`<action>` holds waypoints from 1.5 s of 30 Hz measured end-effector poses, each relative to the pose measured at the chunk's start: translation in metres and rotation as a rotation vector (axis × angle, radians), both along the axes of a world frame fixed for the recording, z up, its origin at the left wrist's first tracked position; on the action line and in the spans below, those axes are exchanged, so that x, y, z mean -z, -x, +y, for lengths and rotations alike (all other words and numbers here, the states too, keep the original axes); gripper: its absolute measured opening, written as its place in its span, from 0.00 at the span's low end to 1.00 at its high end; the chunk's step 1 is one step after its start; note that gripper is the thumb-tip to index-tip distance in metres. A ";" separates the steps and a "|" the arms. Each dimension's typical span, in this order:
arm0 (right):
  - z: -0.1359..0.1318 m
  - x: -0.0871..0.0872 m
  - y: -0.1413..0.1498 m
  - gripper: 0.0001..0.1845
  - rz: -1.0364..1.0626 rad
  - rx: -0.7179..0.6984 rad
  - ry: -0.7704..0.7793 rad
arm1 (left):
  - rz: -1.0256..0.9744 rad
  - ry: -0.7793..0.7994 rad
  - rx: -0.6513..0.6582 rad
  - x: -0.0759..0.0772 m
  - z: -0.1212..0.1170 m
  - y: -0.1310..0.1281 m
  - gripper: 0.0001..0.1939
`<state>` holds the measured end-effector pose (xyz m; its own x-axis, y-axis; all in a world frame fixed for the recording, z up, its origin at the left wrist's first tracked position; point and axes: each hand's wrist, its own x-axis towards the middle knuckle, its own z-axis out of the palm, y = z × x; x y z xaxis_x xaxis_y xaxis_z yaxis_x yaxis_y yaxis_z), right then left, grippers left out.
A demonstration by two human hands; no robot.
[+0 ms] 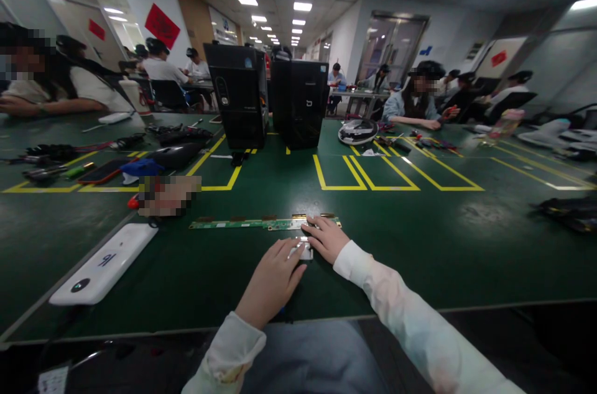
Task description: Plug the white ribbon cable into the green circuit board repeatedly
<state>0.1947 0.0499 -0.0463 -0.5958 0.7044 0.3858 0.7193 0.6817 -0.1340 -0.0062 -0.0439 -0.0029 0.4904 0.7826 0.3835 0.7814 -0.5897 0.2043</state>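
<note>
Circuit board (274, 224) lies on the green table (433, 245), our right hand (329, 238) partly spread over its right section and our left hand (274, 277) loosely curved at a small whitish piece (306, 253); whether either grips anything, we cannot tell.

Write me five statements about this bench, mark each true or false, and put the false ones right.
1. The board lies on the green table. True.
2. The right hand is well away from the board. False: its fingers are at the board's right-hand part.
3. Two black towers stand side by side beyond the board. True.
4. The left hand is up against the towers. False: its fingers are at a small white piece, on the near side of the board.
5. The white case lies to the left of both hands. True.
</note>
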 end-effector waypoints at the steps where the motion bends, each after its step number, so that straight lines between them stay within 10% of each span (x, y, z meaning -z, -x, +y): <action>1: 0.000 0.000 0.000 0.21 0.002 0.004 0.002 | 0.000 0.012 0.013 0.000 0.000 -0.003 0.20; 15: -0.002 -0.003 0.003 0.20 0.012 0.031 0.020 | 0.011 -0.010 -0.140 0.019 0.006 -0.003 0.23; 45: -0.004 -0.012 0.000 0.20 -0.020 -0.006 0.037 | 0.153 0.168 -0.052 -0.002 0.014 0.009 0.28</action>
<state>0.1946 0.0462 -0.0342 -0.6078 0.7142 0.3470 0.7177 0.6811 -0.1447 -0.0155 -0.0297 -0.0010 0.4899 0.8551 0.1698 0.8395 -0.5152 0.1728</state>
